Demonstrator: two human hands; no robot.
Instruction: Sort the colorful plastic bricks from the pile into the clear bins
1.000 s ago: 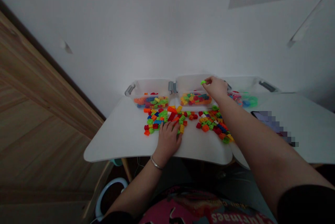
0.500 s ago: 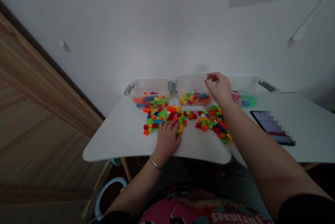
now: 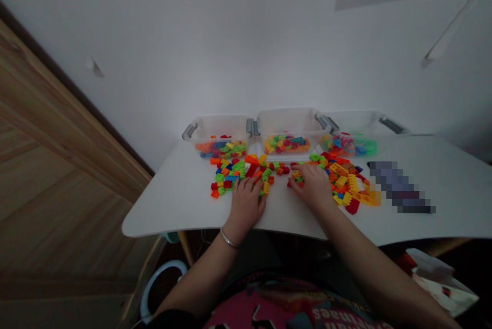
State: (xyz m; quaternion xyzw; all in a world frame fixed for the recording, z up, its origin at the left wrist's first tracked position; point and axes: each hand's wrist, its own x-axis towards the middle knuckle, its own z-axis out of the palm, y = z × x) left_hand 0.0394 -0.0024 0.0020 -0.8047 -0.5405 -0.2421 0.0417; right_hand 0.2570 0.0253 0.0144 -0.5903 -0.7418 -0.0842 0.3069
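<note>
Loose plastic building bricks in many colours lie in two piles on a white table (image 3: 165, 201). My left hand (image 3: 248, 201) rests with spread fingers on the near side of the left brick pile (image 3: 228, 171). At the left edge of the right brick pile (image 3: 348, 180) is my right hand (image 3: 313, 185), palm down over some bricks. Its thumb and forefinger are apart, and I see nothing held between them. The bricks beneath its palm are hidden.
Along the wall stand three clear bins: a left bin (image 3: 221, 125), a middle bin (image 3: 286, 120) and a right bin (image 3: 357, 120), each with coloured pieces inside. A partly blurred tablet (image 3: 402, 188) lies at the right. Wooden boards (image 3: 57, 165) rise at the left.
My right hand has come down from above the middle bin to the left edge of the right pile, uncovering more of that pile. My left hand has stayed in place.
</note>
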